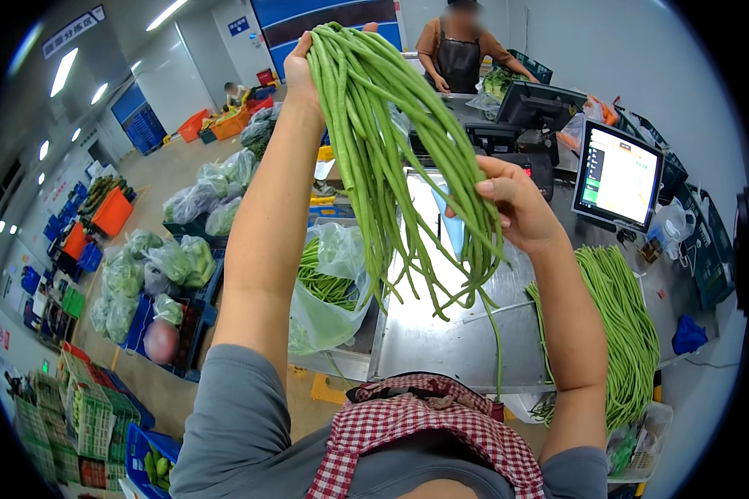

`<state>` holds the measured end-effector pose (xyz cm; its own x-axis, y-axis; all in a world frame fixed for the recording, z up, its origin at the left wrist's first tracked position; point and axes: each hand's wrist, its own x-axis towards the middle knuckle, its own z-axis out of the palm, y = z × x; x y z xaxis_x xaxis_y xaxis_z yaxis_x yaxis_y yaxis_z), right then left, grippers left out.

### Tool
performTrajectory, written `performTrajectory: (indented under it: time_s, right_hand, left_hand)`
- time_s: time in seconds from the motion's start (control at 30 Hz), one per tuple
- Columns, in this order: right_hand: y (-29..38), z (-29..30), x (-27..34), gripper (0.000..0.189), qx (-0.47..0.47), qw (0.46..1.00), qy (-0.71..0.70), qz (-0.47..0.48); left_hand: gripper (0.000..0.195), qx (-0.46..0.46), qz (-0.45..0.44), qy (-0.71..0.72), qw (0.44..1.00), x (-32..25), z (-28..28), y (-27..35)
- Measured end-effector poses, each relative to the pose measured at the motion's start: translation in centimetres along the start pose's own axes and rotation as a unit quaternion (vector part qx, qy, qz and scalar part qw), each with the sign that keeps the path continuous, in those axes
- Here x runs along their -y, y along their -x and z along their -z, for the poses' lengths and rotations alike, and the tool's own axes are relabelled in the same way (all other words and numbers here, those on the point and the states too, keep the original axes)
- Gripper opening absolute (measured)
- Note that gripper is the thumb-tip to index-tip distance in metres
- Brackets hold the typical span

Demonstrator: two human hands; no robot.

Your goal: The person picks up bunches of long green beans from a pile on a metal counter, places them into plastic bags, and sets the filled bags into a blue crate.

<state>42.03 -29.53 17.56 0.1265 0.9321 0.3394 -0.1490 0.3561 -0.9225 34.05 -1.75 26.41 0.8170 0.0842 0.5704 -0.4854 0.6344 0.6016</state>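
Note:
A long bunch of green yardlong beans (pixel 374 137) hangs from my left hand (pixel 303 72), which grips its top end high in front of me. Lower on the right side, my right hand (pixel 512 199) has its fingers around some of the hanging strands. Beneath the bunch lies a stainless steel tabletop (pixel 437 343). Left of it, a plastic bag (pixel 324 318) contains more yardlong beans (pixel 321 274). A large pile of yardlong beans (pixel 621 330) lies on the right, partly behind my right forearm.
A lit touchscreen (pixel 618 174) stands at the right, near a dark monitor (pixel 537 112). Across the tables a person in a dark apron (pixel 459 56) handles leafy vegetables (pixel 502 81). Bagged vegetables (pixel 156 268) sit in crates on the left floor. A plastic basket (pixel 649 443) is low right.

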Motion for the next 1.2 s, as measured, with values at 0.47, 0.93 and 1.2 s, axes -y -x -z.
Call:
performTrajectory:
  time_s: [0.47,0.93,1.2]
  right_hand:
    - [2.7,-4.7,-3.6,0.045,0.060,0.980,0.190,-0.010]
    - [1.9,-4.9,-6.6,0.022,0.021,0.992,0.109,-0.059]
    - [1.7,-5.1,-8.0,0.021,-0.045,0.969,0.239,-0.032]
  left_hand:
    - [0.065,0.118,-0.050,0.285,0.950,0.6,-0.3,-0.4]
    - [0.065,0.119,-0.054,0.309,0.942,0.8,-1.3,0.0]
    - [0.064,0.123,-0.054,0.325,0.936,0.9,-1.6,-0.3]
